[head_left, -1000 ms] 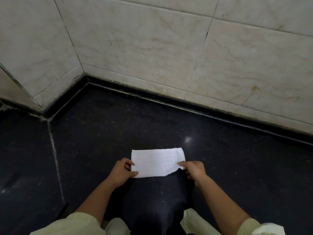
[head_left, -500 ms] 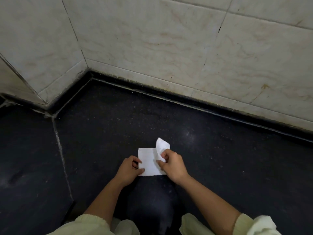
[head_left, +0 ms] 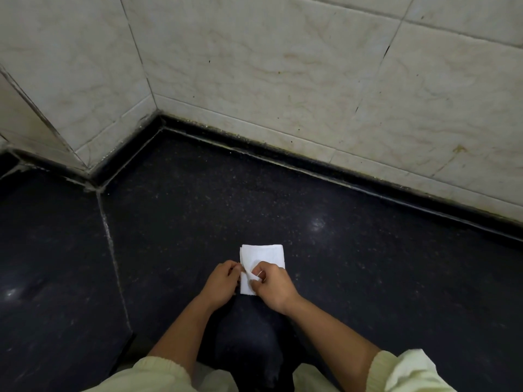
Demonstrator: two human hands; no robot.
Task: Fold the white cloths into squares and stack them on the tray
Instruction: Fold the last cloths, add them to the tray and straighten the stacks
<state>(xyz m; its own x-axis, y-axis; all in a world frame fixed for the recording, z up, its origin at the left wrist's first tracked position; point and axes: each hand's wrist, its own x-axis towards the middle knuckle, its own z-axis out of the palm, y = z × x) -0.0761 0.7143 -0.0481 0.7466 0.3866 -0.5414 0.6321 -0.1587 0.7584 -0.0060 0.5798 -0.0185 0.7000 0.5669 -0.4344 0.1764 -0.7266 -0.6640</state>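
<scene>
Now the cloth (head_left: 261, 257) lies folded small near the front edge of the counter (head_left: 368, 264), the left hand (head_left: 220, 284) pinching its left side and the right hand (head_left: 273, 288) pinching its near part, so next it likely needs pressing square, then a trip to the unseen tray.

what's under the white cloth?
The white cloth appears to lie on the dark speckled surface, which shows round it. Its folded layers, and the left hand and right hand pinching its near edge, hide anything beneath.
</scene>
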